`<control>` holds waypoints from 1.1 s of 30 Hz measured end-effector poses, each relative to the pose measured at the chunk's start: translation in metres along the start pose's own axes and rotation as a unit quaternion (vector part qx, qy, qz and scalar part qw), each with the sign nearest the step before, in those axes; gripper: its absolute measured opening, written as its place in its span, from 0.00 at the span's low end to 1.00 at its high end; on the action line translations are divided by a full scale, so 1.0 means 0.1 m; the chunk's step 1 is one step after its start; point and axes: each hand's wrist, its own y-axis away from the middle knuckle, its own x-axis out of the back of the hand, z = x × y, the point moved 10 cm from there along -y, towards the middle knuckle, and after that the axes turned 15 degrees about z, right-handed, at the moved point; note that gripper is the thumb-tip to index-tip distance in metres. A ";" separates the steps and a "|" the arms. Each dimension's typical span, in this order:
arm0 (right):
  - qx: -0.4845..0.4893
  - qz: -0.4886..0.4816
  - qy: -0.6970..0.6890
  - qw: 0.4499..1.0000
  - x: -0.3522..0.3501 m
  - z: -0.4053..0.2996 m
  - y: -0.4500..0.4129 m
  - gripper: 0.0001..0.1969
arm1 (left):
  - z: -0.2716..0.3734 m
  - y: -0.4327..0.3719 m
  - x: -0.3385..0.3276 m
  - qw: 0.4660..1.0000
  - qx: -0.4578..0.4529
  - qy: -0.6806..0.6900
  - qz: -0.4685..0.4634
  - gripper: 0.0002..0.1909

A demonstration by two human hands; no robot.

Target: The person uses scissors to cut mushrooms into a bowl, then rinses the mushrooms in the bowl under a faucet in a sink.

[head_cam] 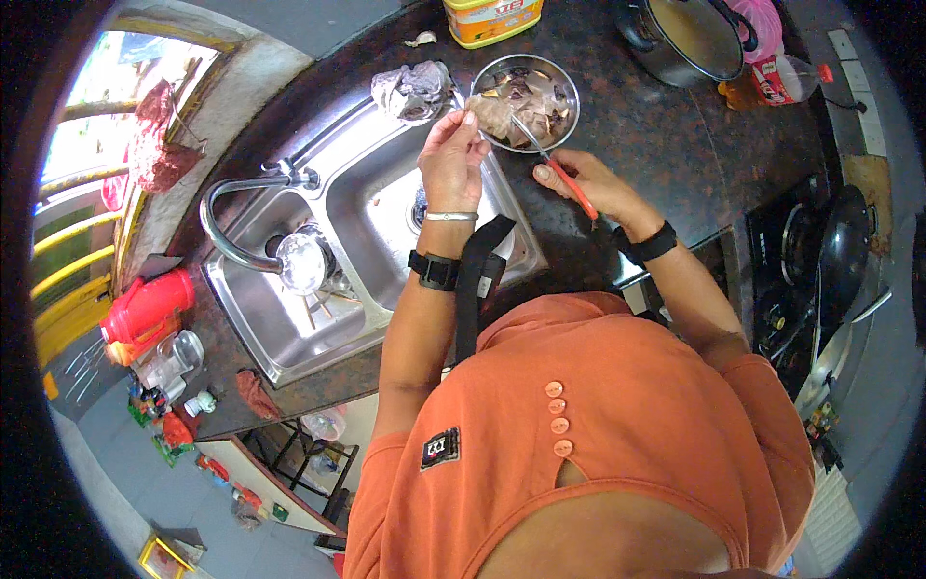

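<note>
My left hand (454,152) pinches the edge of a pale brown, flat piece of food (490,116) at the left rim of a round metal bowl (577,108). More pale and dark pieces lie in the bowl, some under liquid. From the right, my right hand (589,181) grips scissors with red handles (575,192); their blades reach over the bowl and touch or nearly touch the piece. Whether the blades are apart is too small to tell. A crumpled grey-white cloth or bag (412,92) lies left of the bowl, behind the sink.
A double steel sink (369,289) with a curved faucet (224,184) is at left. A yellow-orange tub (492,18) stands behind the bowl. Farther right are a pot (651,54) of cloudy liquid, a plastic bottle (785,79) and a wok (843,253) on the stove.
</note>
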 end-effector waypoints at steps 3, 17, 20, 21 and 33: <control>0.033 0.005 -0.061 0.998 -0.03 -0.15 -0.02 0.26 | -0.09 0.07 -0.05 1.000 0.022 0.014 -0.009 0.05; -0.022 -0.005 -0.174 0.984 -0.12 -0.20 -0.02 0.22 | -0.11 0.13 -0.15 0.995 -0.002 -0.067 -0.068 0.04; -0.088 0.037 -0.210 0.973 -0.02 -0.09 -0.13 0.22 | -0.16 0.17 -0.19 0.995 0.010 -0.064 -0.079 0.04; -0.088 0.037 -0.211 0.973 -0.02 -0.08 -0.13 0.22 | -0.16 0.16 -0.19 0.995 0.010 -0.065 -0.079 0.04; -0.066 0.030 -0.196 0.978 0.06 0.00 0.00 0.27 | 0.12 0.01 -0.03 0.999 -0.016 -0.025 -0.032 0.07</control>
